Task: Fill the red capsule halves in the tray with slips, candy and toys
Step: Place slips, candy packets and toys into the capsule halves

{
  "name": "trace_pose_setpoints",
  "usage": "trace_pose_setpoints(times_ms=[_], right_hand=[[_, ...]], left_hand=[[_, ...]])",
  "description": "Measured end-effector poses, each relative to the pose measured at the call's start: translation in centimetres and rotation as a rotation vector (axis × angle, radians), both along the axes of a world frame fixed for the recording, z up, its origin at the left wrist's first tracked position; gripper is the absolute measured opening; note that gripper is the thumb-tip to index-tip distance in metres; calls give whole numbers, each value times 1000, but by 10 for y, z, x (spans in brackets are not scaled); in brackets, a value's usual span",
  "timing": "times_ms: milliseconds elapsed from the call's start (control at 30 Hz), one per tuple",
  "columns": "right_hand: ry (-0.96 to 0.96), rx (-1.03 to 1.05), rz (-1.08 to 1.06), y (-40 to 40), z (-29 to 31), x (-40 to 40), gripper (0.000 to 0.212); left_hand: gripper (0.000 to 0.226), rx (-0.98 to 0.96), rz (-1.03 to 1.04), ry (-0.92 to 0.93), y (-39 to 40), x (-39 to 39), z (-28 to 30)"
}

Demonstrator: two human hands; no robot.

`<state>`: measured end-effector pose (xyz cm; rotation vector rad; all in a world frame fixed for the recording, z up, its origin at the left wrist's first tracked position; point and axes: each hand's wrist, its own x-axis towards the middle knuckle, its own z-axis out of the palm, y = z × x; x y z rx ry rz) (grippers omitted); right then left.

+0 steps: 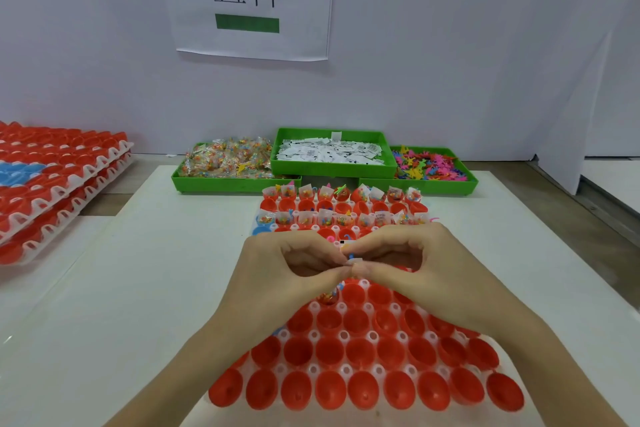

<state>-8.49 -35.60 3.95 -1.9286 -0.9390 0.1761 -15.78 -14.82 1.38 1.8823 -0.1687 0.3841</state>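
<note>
At the bottom, empty red cups (363, 392) sat in the tray (313, 369). In the middle, the left hand (287, 270) and right hand (419, 263) met, both pinching a slip (355, 262) together over the tray. Farther up were filled cups (341, 218), then green bins of candy (225, 159), slips (329, 151) and toys (429, 165).
</note>
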Motion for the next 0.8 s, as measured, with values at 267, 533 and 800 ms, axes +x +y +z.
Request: trace_pose_setpoints(times_ms=[267,533,800], right_hand=[[47,-133,-27,-2,-9,2,16],[36,-120,-88,0,-11,2,13],[-72,-177,-2,-1,-9,-2,19]], left_hand=[[14,425,115,-99,-1,3,-8],[15,457,120,-130,-5,7,-8],[18,474,108,-62,-5,3,-9]])
